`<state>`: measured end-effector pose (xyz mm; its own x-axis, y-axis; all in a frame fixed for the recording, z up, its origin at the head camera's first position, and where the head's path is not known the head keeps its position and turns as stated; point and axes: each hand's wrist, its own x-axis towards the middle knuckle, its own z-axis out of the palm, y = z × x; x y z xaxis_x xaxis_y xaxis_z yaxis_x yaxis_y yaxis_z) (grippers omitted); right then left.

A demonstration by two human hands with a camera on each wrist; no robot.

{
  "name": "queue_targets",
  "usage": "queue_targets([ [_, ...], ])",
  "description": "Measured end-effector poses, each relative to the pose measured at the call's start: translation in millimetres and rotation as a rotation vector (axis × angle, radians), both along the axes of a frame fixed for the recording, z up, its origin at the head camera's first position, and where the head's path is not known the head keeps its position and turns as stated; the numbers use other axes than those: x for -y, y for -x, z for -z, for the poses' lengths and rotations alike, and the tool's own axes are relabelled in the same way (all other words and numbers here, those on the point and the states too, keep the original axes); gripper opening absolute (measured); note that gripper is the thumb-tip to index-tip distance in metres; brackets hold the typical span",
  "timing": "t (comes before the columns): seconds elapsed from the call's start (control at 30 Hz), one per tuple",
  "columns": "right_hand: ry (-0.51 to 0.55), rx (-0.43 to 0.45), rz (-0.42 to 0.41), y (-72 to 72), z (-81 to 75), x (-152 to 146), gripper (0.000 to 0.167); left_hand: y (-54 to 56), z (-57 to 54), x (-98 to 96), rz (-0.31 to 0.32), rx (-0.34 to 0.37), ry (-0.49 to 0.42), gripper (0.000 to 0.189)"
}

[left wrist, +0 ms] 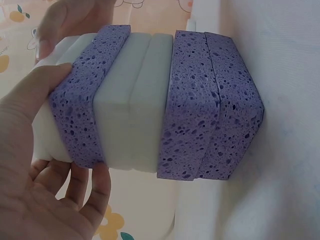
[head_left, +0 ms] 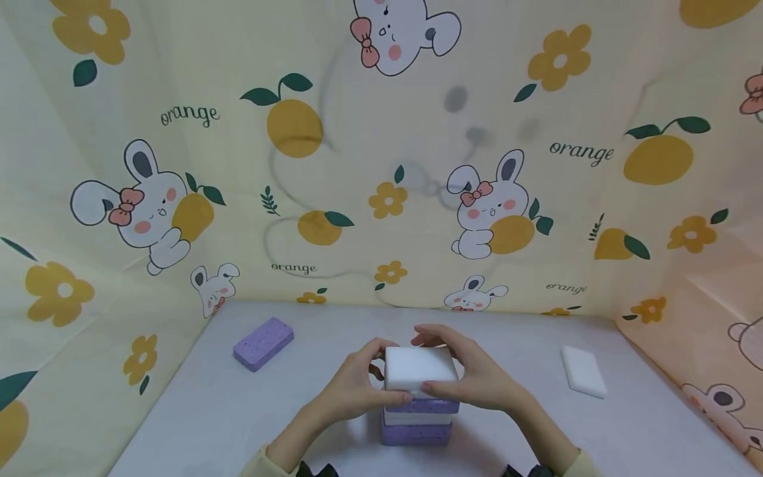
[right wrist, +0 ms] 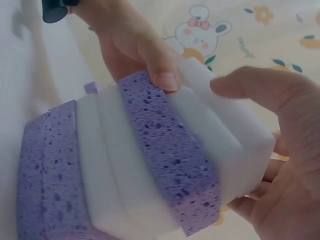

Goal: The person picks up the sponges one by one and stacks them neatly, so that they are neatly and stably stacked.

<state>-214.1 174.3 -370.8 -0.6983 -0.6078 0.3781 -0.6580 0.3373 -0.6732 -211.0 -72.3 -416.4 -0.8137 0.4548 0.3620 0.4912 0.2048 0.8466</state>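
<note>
Nearest, at the bottom edge of the head view: pale yellow sleeves, with black pieces beside the wrists. Just beyond, on the near part of the desk: an upright stack, flat side on flat side, edges a little out of line. From the bottom up: two purple, two white, one purple, two white.

Against the stack's left side, the left hand: thumb at the near side on the upper purple sponge, fingers bent round to the far side, grasping the stack near its top. Against the right side, the right hand: thumb across the near face of the top block, fingers bent behind, grasping that block; in the head view, some fingers above its far edge, exact contact there impossible to tell.

Off to the right and farther back, well apart from the stack: a loose white block, flat on the desk. Farther still, on the left: a loose purple sponge, also flat, set at a slant.

Behind the desk and along both sides: cream cloth, printed with bunnies, oranges and yellow flowers, with soft shadows across the back.
</note>
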Motion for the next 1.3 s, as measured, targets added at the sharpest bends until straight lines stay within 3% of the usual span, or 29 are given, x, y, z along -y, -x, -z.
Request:
queue_targets([
  [0.4, 0.105, 0.073, 0.034, -1.0, 12.8, -2, 0.072, -2.5, -1.3, -1.4, 0.01, -0.004, 0.01, 0.062],
  [0.97, 0.12, 0.049, 0.009, 0.9, 17.3, -3, 0.061, -0.7, -4.7, 4.4, 0.035, -0.018, 0.077, 0.066],
  [1.13, 0.116, 0.074, 0.012, 2.0, 17.3, -3, 0.06, -5.7, -3.5, 15.3, 0.033, -0.029, 0.088, 0.07],
  [1.3, 0.098, 0.108, 0.028, 2.3, 15.4, -3, 0.062, -6.6, 2.3, 42.3, -0.004, -0.03, 0.103, 0.071],
])
